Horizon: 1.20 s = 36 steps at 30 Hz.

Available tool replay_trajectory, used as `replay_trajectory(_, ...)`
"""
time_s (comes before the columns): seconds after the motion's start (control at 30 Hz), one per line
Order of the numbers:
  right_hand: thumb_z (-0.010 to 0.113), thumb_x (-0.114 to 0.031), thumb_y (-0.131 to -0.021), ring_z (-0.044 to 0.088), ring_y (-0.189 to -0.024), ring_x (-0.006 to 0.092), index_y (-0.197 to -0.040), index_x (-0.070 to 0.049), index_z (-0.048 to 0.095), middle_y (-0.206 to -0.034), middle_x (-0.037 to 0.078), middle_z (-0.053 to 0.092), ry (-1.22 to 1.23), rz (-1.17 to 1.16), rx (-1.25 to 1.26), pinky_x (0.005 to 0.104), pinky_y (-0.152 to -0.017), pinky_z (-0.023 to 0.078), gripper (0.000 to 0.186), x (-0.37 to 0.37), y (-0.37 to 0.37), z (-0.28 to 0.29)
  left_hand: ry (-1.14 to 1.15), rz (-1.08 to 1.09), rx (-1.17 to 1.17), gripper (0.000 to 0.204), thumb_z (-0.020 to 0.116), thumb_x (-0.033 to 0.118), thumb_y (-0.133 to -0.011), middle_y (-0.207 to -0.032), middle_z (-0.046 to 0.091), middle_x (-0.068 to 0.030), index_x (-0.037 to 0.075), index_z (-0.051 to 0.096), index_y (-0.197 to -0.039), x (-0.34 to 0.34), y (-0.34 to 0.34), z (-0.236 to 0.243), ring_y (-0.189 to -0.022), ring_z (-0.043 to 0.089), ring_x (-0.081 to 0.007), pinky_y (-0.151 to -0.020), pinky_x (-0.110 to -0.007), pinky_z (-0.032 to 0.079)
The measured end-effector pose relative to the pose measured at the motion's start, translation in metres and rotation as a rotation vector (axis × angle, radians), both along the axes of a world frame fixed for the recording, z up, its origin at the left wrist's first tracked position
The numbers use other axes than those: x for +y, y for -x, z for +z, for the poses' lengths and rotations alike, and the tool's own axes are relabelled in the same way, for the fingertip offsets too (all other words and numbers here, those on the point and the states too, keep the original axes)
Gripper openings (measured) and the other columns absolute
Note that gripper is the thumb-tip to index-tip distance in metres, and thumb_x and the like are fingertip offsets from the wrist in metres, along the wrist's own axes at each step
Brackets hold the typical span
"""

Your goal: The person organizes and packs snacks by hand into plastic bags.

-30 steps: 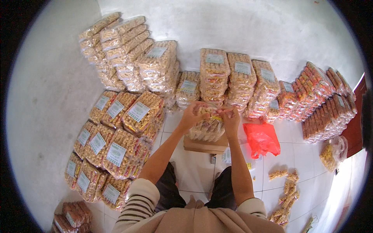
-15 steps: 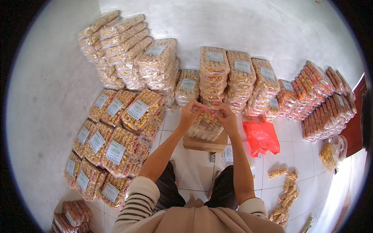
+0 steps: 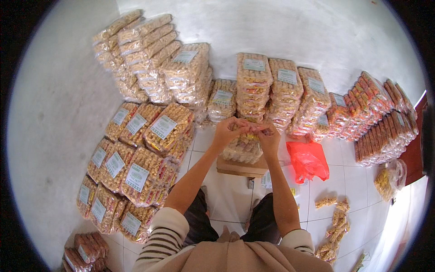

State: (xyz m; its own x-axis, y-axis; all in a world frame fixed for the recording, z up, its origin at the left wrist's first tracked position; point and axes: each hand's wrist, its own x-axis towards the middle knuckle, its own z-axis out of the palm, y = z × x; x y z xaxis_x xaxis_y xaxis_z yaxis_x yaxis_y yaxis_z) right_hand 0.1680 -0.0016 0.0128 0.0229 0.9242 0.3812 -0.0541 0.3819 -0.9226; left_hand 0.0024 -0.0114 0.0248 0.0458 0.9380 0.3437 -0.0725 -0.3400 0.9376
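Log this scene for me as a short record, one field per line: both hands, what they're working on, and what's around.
Left hand: at the far end of a clear snack packet
Right hand: same end, fingertips close to the left's; exact grip too small to tell
Under packet: cardboard box
Left side: stacked labelled packs
Far side: taller pack stacks by the wall
Right side: red plastic bag, loose snack pieces on the floor

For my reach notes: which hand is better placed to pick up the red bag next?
Probably the right hand: the red bag lies to its right, while the left hand is farther off. Both are busy at the top of the snack package.
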Motion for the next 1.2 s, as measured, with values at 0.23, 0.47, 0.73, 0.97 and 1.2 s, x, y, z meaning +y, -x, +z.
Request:
replay_trajectory(0.23,0.065,0.004,-0.077,0.060,-0.073,0.0122,-0.076,0.000,0.058,-0.080,0.008,0.064,0.095,-0.048,0.121,0.0245,-0.067,0.050,0.008,-0.008,0.011,0.012,-0.263,0.396,0.161,0.014,0.067,0.011,-0.080,-0.077,0.066,-0.0071,-0.002,0.062,-0.079,-0.009,-0.014,-0.004,-0.068,0.059,-0.0099,-0.062,-0.025,0.047)
replay_trajectory(0.47,0.065,0.007,-0.076,0.062,-0.069,0.0144,-0.074,0.001,0.056,-0.077,0.012,0.065,0.025,-0.020,0.226,0.0249,-0.063,0.052,0.011,0.000,0.009,0.006,-0.150,0.334,0.004,0.015,0.067,0.014,-0.081,-0.077,0.066,-0.0069,0.000,0.062,-0.081,-0.005,-0.020,-0.006,-0.071,0.060,-0.0109,-0.064,-0.026,0.048)
replay_trajectory(0.73,0.066,0.004,-0.076,0.062,-0.068,0.0139,-0.073,0.001,0.055,-0.076,0.011,0.065,0.059,-0.044,0.126,0.0245,-0.062,0.051,0.012,0.005,-0.001,-0.002,-0.187,0.211,0.180,0.019,0.070,0.015,-0.077,-0.082,0.066,-0.0069,0.001,0.064,-0.088,0.003,-0.015,0.000,-0.076,0.060,-0.0112,-0.068,-0.025,0.047)
replay_trajectory(0.97,0.066,0.005,-0.075,0.062,-0.080,0.0139,-0.094,0.001,0.057,-0.085,0.006,0.064,0.083,0.152,0.116,0.0249,-0.071,0.052,0.021,-0.002,-0.003,0.010,-0.095,0.171,0.144,0.013,0.069,0.013,-0.077,-0.082,0.066,-0.0083,0.000,0.067,-0.077,-0.003,-0.008,-0.002,-0.076,0.061,-0.0147,-0.069,-0.027,0.047)
replay_trajectory(1.2,0.068,0.001,-0.074,0.062,-0.084,0.0161,-0.097,0.000,0.061,-0.091,0.006,0.066,0.105,0.189,-0.144,0.0259,-0.073,0.051,0.024,-0.003,-0.011,0.018,-0.221,0.243,0.159,0.010,0.067,0.010,-0.077,-0.074,0.064,-0.0066,0.000,0.066,-0.080,-0.005,-0.012,-0.008,-0.069,0.060,-0.0133,-0.063,-0.026,0.047)
